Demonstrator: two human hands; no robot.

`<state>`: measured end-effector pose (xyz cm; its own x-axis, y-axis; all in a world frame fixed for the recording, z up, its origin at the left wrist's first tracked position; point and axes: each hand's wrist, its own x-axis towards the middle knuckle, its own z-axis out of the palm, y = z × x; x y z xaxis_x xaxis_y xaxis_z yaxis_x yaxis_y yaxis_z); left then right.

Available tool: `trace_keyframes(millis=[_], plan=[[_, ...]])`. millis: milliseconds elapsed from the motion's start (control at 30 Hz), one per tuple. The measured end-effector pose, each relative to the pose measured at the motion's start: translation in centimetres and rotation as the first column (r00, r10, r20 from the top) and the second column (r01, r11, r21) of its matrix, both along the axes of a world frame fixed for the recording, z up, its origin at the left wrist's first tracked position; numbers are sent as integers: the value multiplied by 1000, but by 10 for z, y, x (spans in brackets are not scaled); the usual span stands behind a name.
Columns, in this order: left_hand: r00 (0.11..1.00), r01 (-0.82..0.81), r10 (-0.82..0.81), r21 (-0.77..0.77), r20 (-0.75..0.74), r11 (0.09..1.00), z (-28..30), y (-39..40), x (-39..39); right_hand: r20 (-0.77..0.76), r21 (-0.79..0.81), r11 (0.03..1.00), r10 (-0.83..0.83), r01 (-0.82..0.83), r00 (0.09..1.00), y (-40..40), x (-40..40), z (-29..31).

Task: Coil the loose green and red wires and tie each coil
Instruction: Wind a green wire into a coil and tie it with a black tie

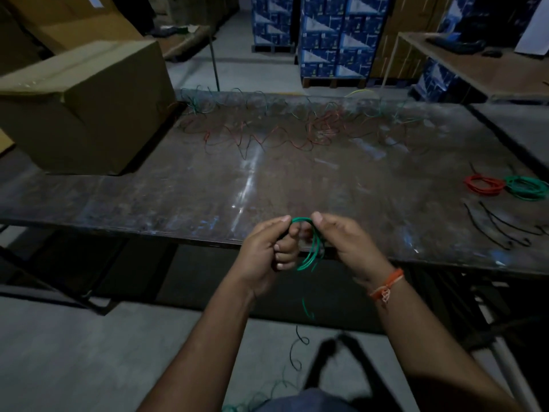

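Over the table's near edge, my left hand [271, 248] and my right hand [344, 242] both grip a small coil of green wire [310, 254]. Its loops hang between the two hands. A loose green tail [307, 309] drops from the coil toward the floor. Far across the table lies a tangle of loose red and green wires [282, 126]. At the right edge a finished red coil [484, 184] lies beside a finished green coil [527, 187].
Black cable ties [499, 226] lie on the dark table [208, 188] in front of the finished coils. A large cardboard box [86, 105] stands at the table's left rear. Blue cartons [335, 37] are stacked beyond. More wire trails on the floor [294, 355].
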<state>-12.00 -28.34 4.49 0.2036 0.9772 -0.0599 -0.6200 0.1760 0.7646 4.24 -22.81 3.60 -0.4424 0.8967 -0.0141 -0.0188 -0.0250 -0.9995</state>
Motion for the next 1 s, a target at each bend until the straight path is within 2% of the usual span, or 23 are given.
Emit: trace_keyframes(millis=[67, 100, 167, 233, 400, 500, 633, 833, 1000], plan=[[994, -2, 7, -48, 113, 999, -1, 4, 13, -148, -241, 970, 6, -42, 989, -4, 13, -5], [988, 7, 3, -64, 155, 998, -1, 6, 20, -231, -306, 949, 0, -73, 973, -5, 21, -6], [980, 26, -10, -78, 197, 997, -2, 8, 36, -397, -380, 915, -32, -132, 917, -5, 33, -4], [978, 34, -13, -92, 210, 995, -5, 8, 52, -456, -388, 913, -70, -127, 887, -5, 42, -1], [971, 44, -16, -111, 238, 993, -13, 8, 82, -327, -248, 968, -123, 40, 937, -6, 60, -6], [978, 25, 5, -143, 209, 989, -14, 7, 88, -310, -280, 960, -111, 21, 944, -5, 71, -10], [983, 14, 20, -181, 185, 983, -19, 4, 95, -251, -313, 947, -7, -75, 968, 1, 83, -11], [965, 66, -20, -167, 262, 984, -18, 14, 99, -309, -279, 960, -123, 33, 943, 4, 72, -11], [939, 3, 72, -217, 335, 976, -14, 23, 88, -226, -141, 989, -70, 38, 972, 4, 73, -19]])
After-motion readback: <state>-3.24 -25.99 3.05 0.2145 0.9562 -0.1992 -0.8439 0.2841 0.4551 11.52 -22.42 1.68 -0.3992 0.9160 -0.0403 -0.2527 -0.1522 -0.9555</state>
